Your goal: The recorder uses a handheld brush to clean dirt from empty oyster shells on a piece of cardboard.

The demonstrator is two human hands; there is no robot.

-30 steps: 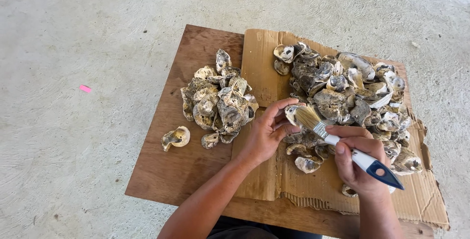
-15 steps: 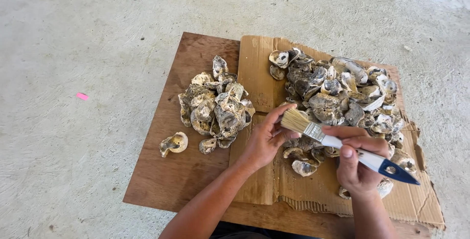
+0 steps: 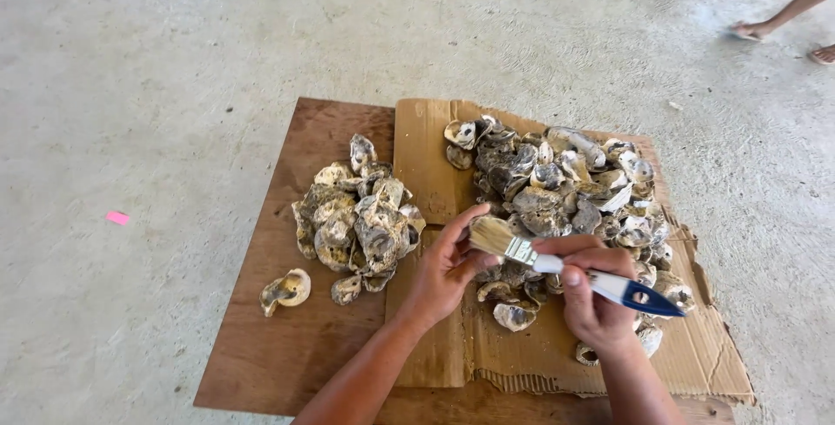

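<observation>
Underneath everything, pale concrete floor [image 3: 156, 112], rough and speckled. On it, a brown plywood board [image 3: 296, 338], flat, with a torn sheet of corrugated cardboard [image 3: 696, 360] overlapping its right half and hanging past the right edge. On the cardboard, a big heap of oyster shells [image 3: 565, 186], grey and chalky, spread from the upper middle down toward the right hand. On the bare board to the left, a smaller pile of shells [image 3: 357, 220], well apart from the big heap, and just beside its lower left a single shell [image 3: 285, 290] lying alone. Near the middle, left hand [image 3: 448, 268] cupped with thumb and fingers curled toward the brush bristles (whether a shell sits inside cannot be told, the palm facing away). Right hand [image 3: 593, 299] closed in a fist-like grip round the handle of a paintbrush [image 3: 557, 264]: pale bristles pointing up-left and touching the left fingers, metal ferrule, white handle with a blue end sticking out low right. Far upper right, a bare foot of another person [image 3: 755, 30] on the concrete. Far left, a small pink scrap [image 3: 117, 217] on the floor.
</observation>
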